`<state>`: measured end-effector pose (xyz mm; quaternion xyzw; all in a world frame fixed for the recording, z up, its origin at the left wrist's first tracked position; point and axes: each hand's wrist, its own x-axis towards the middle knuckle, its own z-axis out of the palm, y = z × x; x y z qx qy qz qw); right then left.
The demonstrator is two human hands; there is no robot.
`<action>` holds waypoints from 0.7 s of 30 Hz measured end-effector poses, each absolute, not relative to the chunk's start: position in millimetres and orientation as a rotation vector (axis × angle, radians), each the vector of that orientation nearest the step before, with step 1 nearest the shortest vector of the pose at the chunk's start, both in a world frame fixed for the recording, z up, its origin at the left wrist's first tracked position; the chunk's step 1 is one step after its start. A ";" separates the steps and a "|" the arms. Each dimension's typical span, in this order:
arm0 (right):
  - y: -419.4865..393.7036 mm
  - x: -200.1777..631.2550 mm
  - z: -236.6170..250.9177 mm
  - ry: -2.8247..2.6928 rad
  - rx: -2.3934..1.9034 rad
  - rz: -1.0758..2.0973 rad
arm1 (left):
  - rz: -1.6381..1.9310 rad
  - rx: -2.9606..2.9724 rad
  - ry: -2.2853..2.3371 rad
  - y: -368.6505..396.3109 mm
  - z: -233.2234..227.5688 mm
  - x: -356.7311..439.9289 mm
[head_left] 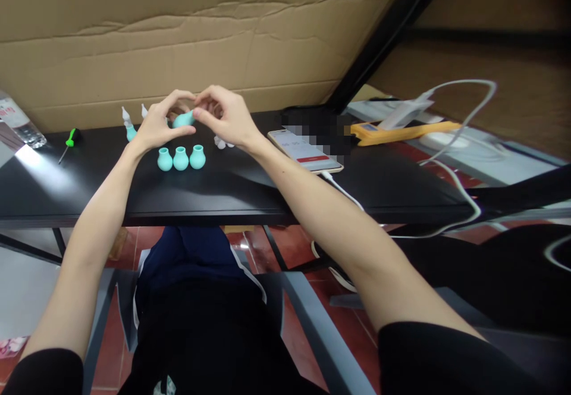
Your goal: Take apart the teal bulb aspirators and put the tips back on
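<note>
Above the table, my left hand [161,120] curls its thumb and fingers around a teal rubber bulb [182,120] lying on its side. The bulb's narrow neck points right, where my right hand [225,112] pinches at it with thumb and fingers. Whether a small part sits between those right fingertips is hidden. Three more teal bulbs [181,159] stand upright in a row in front, open necks up. Behind my left wrist is a teal bulb with a clear pointed nozzle [129,126], and another clear nozzle tip [144,110] shows beside it. Small whitish pieces [220,143] lie below my right hand.
A phone [307,150] with a white charging cable [343,190] lies right on the black table [232,196]. A green-handled screwdriver [70,140] and a water bottle [21,122] are at left. Cardboard [178,38] rises behind. A yellow power strip [401,133] is far right.
</note>
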<state>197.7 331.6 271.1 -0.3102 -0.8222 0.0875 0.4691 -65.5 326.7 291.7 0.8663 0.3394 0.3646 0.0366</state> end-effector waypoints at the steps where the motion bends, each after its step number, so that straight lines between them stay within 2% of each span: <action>1: 329.4 194.8 270.5 -2.038 -0.718 0.225 | 1.109 2.668 1.040 329.0 290.6 -66.2; 12: 336.8 209.3 276.7 -2.022 -0.643 0.266 | 1.236 2.630 1.016 334.4 287.4 -65.3; 17: 340.6 236.1 285.3 -2.271 -0.641 0.231 | 1.325 2.702 1.471 343.4 291.5 -80.2; 21: 341.1 248.8 289.2 -2.459 -0.598 0.388 | 1.391 2.603 1.814 348.8 287.8 -92.9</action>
